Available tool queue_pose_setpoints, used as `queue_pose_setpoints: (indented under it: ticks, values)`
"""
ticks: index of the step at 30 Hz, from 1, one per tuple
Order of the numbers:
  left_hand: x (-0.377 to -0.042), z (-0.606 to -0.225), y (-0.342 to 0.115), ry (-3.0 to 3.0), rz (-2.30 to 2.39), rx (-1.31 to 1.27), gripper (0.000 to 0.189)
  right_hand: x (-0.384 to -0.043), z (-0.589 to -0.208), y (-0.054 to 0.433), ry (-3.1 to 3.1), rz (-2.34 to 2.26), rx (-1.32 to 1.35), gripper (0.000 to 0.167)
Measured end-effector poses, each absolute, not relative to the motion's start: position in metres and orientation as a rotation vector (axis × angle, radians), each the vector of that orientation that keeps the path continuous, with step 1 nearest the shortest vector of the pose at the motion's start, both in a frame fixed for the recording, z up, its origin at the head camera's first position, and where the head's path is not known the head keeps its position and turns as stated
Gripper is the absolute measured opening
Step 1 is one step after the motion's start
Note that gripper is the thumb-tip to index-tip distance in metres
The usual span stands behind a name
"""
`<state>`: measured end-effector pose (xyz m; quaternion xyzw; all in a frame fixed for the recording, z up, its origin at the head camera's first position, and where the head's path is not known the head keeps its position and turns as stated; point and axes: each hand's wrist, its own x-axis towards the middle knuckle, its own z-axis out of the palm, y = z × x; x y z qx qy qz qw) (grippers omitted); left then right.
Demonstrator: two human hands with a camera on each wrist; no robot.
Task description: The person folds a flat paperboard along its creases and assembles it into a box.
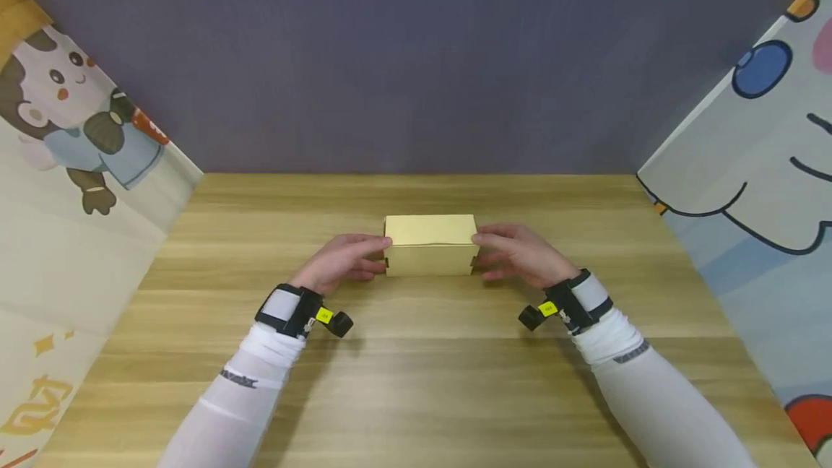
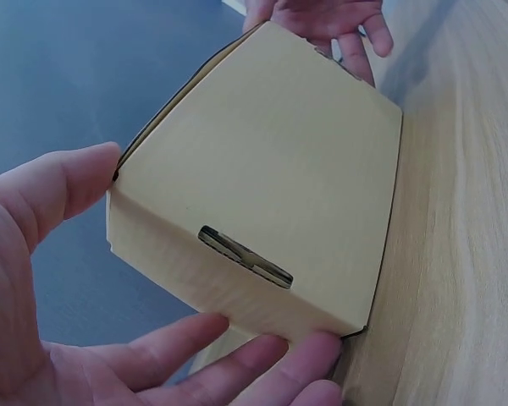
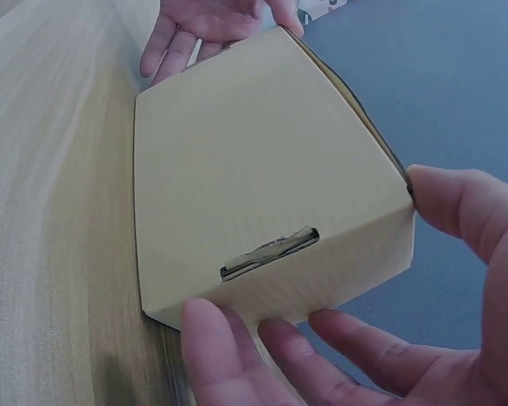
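Note:
A small yellowish-brown cardboard box [image 1: 429, 260] with its lid down rests on the wooden table, long side toward me. My left hand [image 1: 343, 260] holds its left end, thumb at the top front corner and fingertips against the end panel. At the opposite end, my right hand [image 1: 525, 256] grips in the same way, its thumb on the top corner. The left wrist view shows a slot [image 2: 245, 256] at the edge between front and end panel. A matching slot [image 3: 271, 254] appears in the right wrist view, and a narrow gap runs along the lid's edge.
The wood-grain table [image 1: 416, 381] extends around the box. Behind it rises a dark blue-grey panel [image 1: 416, 63]. Side panels with cartoon prints stand at the left [image 1: 78, 251] and right [image 1: 728, 237]. Both wrists wear black straps with small cameras.

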<state>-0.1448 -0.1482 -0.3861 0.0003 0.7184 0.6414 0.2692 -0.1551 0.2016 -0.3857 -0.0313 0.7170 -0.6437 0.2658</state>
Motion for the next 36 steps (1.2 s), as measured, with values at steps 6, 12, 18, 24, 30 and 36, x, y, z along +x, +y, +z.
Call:
queue_pose_setpoints:
  ticks: [6,12,18,24,30,36]
  values:
    - [-0.14,-0.382,-0.143,1.974,1.759,-0.029,0.065,-0.154,-0.386,0.199,1.945,-1.741,-0.083,0.069]
    - [-0.137,-0.372,-0.139,2.012,1.802,-0.019,0.061,-0.15,-0.376,0.197,1.967,-1.77,-0.072,0.074]
    - [-0.135,-0.362,-0.137,2.115,1.831,0.002,0.063,-0.146,-0.366,0.194,2.09,-1.775,-0.113,0.068]
    - [-0.131,-0.358,-0.131,2.201,1.881,0.001,0.057,-0.137,-0.363,0.189,2.216,-1.796,-0.178,0.057]
    - [-0.126,-0.361,-0.127,2.299,1.887,0.024,0.047,-0.133,-0.367,0.183,2.319,-1.812,-0.187,0.053]
    - [-0.121,-0.376,-0.125,2.337,1.847,-0.02,0.046,-0.129,-0.377,0.176,2.373,-1.757,-0.223,0.069]
